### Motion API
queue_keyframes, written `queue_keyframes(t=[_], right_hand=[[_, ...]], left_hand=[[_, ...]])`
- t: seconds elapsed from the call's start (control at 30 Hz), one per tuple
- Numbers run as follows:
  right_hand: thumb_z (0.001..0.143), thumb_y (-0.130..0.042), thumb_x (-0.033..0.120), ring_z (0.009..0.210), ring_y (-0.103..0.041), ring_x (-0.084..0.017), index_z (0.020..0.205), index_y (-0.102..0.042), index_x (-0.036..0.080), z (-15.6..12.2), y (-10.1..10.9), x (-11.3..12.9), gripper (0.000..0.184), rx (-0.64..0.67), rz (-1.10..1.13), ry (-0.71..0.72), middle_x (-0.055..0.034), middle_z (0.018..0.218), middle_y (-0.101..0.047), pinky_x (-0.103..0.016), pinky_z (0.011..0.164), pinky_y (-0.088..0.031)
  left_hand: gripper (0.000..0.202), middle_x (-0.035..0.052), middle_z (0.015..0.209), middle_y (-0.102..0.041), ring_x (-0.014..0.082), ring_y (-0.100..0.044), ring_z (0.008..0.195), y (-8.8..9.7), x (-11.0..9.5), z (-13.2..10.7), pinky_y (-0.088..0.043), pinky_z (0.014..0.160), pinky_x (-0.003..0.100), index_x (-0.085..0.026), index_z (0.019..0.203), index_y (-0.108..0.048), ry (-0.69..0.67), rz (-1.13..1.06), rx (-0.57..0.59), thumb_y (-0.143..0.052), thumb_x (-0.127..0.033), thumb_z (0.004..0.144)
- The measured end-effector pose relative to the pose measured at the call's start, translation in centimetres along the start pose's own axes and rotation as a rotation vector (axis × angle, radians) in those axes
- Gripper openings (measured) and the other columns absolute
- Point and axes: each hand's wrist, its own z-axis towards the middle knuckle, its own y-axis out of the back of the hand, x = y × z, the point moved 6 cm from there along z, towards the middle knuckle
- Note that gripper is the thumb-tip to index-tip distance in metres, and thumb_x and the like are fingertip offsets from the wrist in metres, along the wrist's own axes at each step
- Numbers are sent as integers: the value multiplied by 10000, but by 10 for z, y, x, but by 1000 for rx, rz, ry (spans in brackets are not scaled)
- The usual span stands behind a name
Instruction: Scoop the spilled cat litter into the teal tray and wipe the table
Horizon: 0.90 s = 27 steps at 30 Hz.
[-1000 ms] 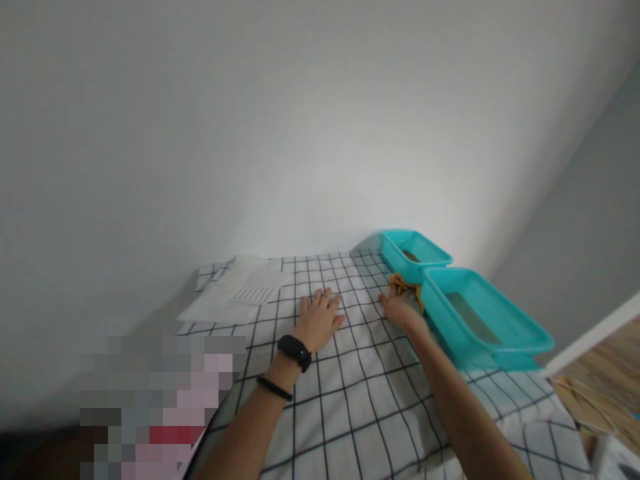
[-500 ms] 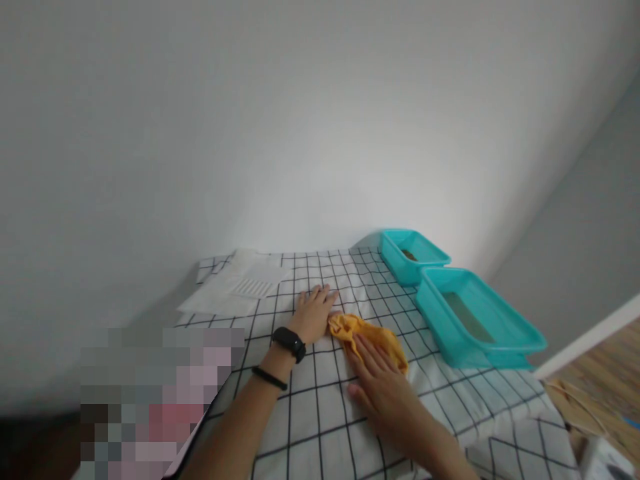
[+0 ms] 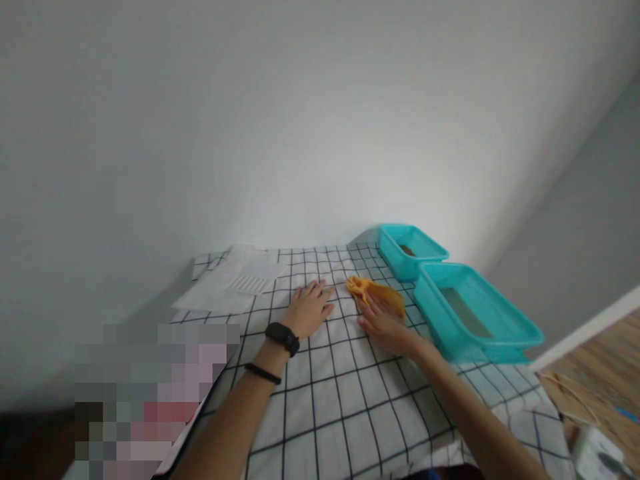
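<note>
My right hand (image 3: 385, 325) lies on a crumpled yellow cloth (image 3: 389, 297), its fingers stretched out flat over the near side and pressing it against the checked tablecloth. The cloth's far edge is bunched and shows beyond the fingertips. To the left, my left hand (image 3: 309, 310) rests palm down on the white tablecloth (image 3: 345, 393) with its fingers spread and nothing in it. A black wristband (image 3: 283, 338) and a thin black bracelet (image 3: 263, 373) are on that arm.
Two turquoise plastic trays (image 3: 505, 313) stand along the right edge; the far one (image 3: 407, 263) holds something brown. White sheets (image 3: 220, 287) lie at the back left. A wall rises behind the table. A white device (image 3: 597, 453) is at the lower right.
My right hand has pushed the yellow cloth away from me, toward the wall. My left hand stays in nearly the same place on the tablecloth, now farther from the cloth.
</note>
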Motion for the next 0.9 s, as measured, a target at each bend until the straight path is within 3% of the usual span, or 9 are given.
queue_keyframes(t=[0.13,0.23,0.3,0.4,0.47,0.57,0.67,0.77,0.9], right_hand=[[1041,-367,370,1550,-109,-228,1611,-223,162,-45,-3,58,625,72,99,153,-103,1676,-174,-448,1243,-186],[1038,-387,384,1552,-71,-216,1622,-157,196,-89,1,82,655,119,170,190,-65,1681,-110,-432,1248,-171],[1038,-389,379,1550,-73,-213,1622,-138,234,-112,1,81,652,149,191,194,-38,1678,-97,-438,1244,-190],[1037,-380,350,1546,-102,-220,1618,-161,271,-124,-3,54,626,142,153,137,-23,1676,-100,-460,1238,-211],[1037,-362,342,1544,-119,-225,1615,-208,237,-116,-6,23,607,97,89,45,-53,1676,-129,-463,1236,-214],[1036,-337,329,1544,-130,-242,1600,-258,127,-83,-4,-18,605,39,1,-73,-125,1670,-172,-453,1235,-222],[1036,-312,305,1543,-133,-289,1584,-247,33,-33,2,-34,616,20,-37,-115,-191,1658,-200,-493,1230,-224],[1039,-305,328,1537,-145,-338,1577,-238,5,20,6,-23,631,17,-21,-83,-230,1644,-225,-558,1213,-227],[1046,-311,355,1527,-171,-371,1571,-262,11,66,2,30,630,54,33,35,-254,1628,-249,-608,1175,-266]], left_hand=[[488,114,1614,-402,306,-349,1485,1,1,-1,-340,1171,552,-205,1474,-472,-10,17,14,-369,-255,999],[491,118,1616,-397,307,-349,1485,1,1,-2,-338,1170,549,-203,1486,-458,-17,20,9,-337,-258,1013],[488,129,1612,-401,317,-346,1484,1,1,-2,-332,1168,563,-192,1478,-469,-20,18,-3,-324,-270,1019],[485,136,1598,-422,321,-356,1478,0,1,-1,-332,1164,571,-196,1469,-483,-23,11,-22,-320,-248,1015],[480,137,1584,-444,320,-374,1467,-1,2,-1,-341,1157,570,-204,1460,-498,-21,1,-41,-324,-247,1014],[471,139,1555,-483,309,-411,1444,1,4,0,-361,1149,550,-210,1430,-533,-23,-21,-83,-344,-210,999],[472,164,1491,-546,286,-490,1385,3,9,1,-404,1134,487,-169,1396,-566,-3,-58,-144,-379,-136,963],[460,165,1384,-634,262,-594,1274,10,20,3,-477,1083,415,-122,1348,-593,72,-115,-229,-435,-92,917],[428,149,1255,-703,232,-653,1174,31,35,4,-519,1043,372,-92,1261,-619,187,-197,-404,-436,-38,878]])
